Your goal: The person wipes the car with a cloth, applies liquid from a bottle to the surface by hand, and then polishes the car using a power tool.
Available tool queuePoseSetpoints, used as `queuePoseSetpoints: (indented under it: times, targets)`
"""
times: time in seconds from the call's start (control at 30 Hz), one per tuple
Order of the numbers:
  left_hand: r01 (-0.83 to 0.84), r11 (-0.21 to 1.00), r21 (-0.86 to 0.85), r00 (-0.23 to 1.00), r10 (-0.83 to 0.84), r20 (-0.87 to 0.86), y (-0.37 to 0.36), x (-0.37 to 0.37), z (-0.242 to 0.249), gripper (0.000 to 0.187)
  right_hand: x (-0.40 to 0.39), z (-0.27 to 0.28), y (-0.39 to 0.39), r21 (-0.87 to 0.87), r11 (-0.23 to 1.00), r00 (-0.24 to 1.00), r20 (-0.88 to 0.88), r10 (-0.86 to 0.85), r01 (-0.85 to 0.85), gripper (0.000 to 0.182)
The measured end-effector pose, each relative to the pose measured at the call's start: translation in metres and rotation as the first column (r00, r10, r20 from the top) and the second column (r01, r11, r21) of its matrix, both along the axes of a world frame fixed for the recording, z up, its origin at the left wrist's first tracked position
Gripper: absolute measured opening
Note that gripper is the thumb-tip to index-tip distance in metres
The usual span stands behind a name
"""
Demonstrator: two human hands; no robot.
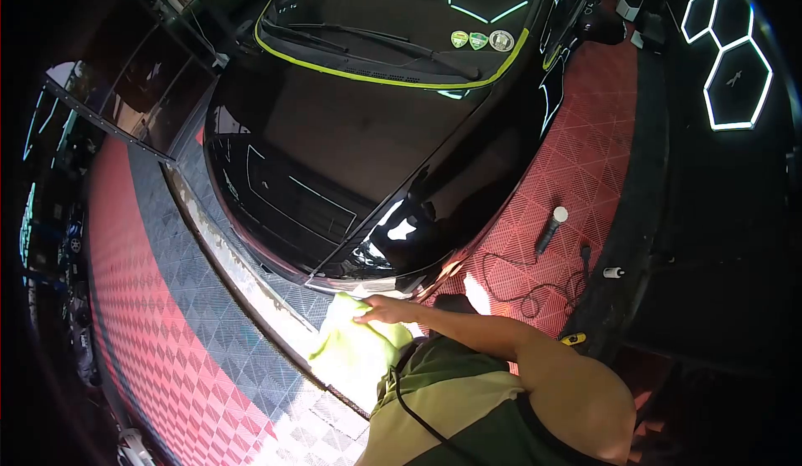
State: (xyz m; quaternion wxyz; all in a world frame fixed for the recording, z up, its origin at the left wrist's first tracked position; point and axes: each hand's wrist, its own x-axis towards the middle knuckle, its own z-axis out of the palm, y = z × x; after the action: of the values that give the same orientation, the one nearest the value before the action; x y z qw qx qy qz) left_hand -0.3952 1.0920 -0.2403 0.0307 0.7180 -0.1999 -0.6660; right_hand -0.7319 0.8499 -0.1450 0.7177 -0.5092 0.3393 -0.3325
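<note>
We observe the right hand (386, 309) gripping a yellow-green cloth (355, 347) at the front corner of the black car (351, 140), just below its headlight (393, 236). The cloth hangs with its long axis running from the hand down and to the left, toward the grey floor tiles (192, 274). We cannot tell the left hand's state; it is out of view. A flashlight (550, 230) lies on the red tiles (585, 174), well apart.

Right arm bare, stretched forward across the body, right hand (383, 309) low, fingers curled closed, left hand unseen
</note>
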Motion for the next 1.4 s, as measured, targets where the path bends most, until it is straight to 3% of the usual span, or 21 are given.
queuePoseSetpoints:
  times: [0.03,0.1,0.2,0.33,0.47,0.5,0.53,0.6,0.67,0.73,0.77,0.8,0.83,0.87,0.93,1.0,1.1,1.17,1.27,1.37,1.4]
  targets:
    - [0.005,1.000,-0.006,1.000,-0.005,0.000,-0.001,-0.001,0.000,0.053,-0.027,0.028,-0.005,0.114,0.992,0.998,0.041,-0.050,0.045,0.042]
    - [-0.001,1.000,-0.015,1.000,0.001,-0.001,-0.003,-0.003,0.001,0.052,-0.065,0.037,-0.017,-0.002,0.936,0.920,0.181,-0.347,0.353,0.037]
    - [0.001,1.000,-0.019,1.000,-0.001,0.001,-0.007,-0.001,0.002,0.052,-0.130,0.090,-0.045,-0.068,0.777,0.780,0.048,-0.624,0.626,0.035]
    - [0.037,0.999,-0.023,0.999,-0.036,0.009,-0.013,0.005,0.002,0.051,-0.180,0.132,-0.118,-0.059,0.733,0.732,-0.039,-0.680,0.678,0.028]
    - [0.127,0.991,-0.036,0.992,-0.127,0.017,-0.023,0.007,0.003,0.050,-0.211,0.128,-0.203,0.046,0.705,0.614,0.453,-0.646,0.708,0.049]
    - [0.169,0.985,-0.039,0.986,-0.168,0.012,-0.026,0.006,0.002,0.050,-0.211,0.124,-0.211,-0.258,0.414,0.442,0.060,-0.895,0.873,0.053]
    - [0.212,0.976,-0.042,0.977,-0.211,0.007,-0.030,0.005,0.001,0.050,-0.213,0.117,-0.210,-0.613,0.189,0.043,-0.245,-0.969,0.767,0.058]
    - [0.329,0.942,-0.058,0.944,-0.330,-0.008,-0.037,-0.003,-0.004,0.049,-0.198,0.107,-0.153,-0.819,-0.056,-0.203,-0.074,-0.976,0.571,0.059]
    - [0.489,0.864,-0.119,0.868,-0.495,-0.027,-0.044,-0.021,-0.013,0.049,-0.176,0.074,-0.075,-0.473,0.224,0.232,-0.042,-0.972,0.852,0.053]
    - [0.621,0.750,-0.228,0.744,-0.656,-0.126,-0.051,-0.045,-0.026,0.049,-0.154,0.007,0.023,-0.413,0.590,0.518,-0.283,-0.807,0.694,0.045]
    - [0.319,0.921,-0.226,0.787,-0.390,-0.478,-0.048,-0.053,-0.030,0.040,-0.143,-0.032,0.083,-0.324,0.799,0.637,-0.483,-0.600,0.507,0.046]
    - [0.479,0.877,-0.039,0.726,-0.421,-0.543,-0.063,-0.107,0.023,0.039,-0.136,-0.051,0.147,-0.101,0.937,0.649,-0.697,-0.306,0.333,0.049]
    - [0.840,0.495,-0.222,0.477,-0.869,-0.135,-0.067,-0.127,0.028,0.038,-0.129,-0.057,0.208,0.146,0.977,0.538,-0.842,0.038,0.158,0.053]
    - [0.845,0.525,-0.103,0.496,-0.840,-0.221,-0.069,-0.144,0.042,0.041,-0.117,-0.073,0.273,0.282,0.941,0.464,-0.870,0.169,0.186,0.057]
    - [0.861,0.445,-0.249,0.363,-0.878,-0.313,-0.059,-0.109,-0.086,0.045,-0.095,-0.091,0.393,0.283,0.840,0.521,-0.853,-0.001,0.464,0.051]
    - [0.935,0.277,-0.220,0.197,-0.924,-0.326,-0.056,-0.121,-0.112,0.043,-0.078,-0.073,0.471,0.446,0.525,0.574,-0.813,-0.100,0.724,0.049]
    - [0.979,0.087,-0.182,0.053,-0.981,-0.188,-0.022,-0.165,-0.098,0.044,-0.058,-0.083,0.551,0.350,0.493,0.434,-0.898,-0.065,0.797,0.049]
    - [0.973,0.001,-0.230,-0.036,-0.986,-0.160,0.007,-0.174,-0.086,0.054,-0.042,-0.089,0.576,0.377,0.512,0.475,-0.877,-0.070,0.772,0.037]
    - [0.935,-0.325,-0.145,-0.344,-0.930,-0.134,0.038,-0.204,-0.058,0.050,-0.061,-0.060,0.563,0.388,0.488,0.538,-0.815,-0.215,0.782,0.034]
    - [0.895,-0.399,-0.200,-0.429,-0.893,-0.139,0.049,-0.224,-0.051,0.046,-0.085,-0.090,0.573,0.377,0.535,0.546,-0.814,-0.199,0.756,0.036]
    - [0.954,-0.229,-0.194,-0.264,-0.948,-0.178,0.052,-0.237,-0.030,0.046,-0.100,-0.105,0.573,0.390,0.548,0.568,-0.798,-0.200,0.741,0.036]
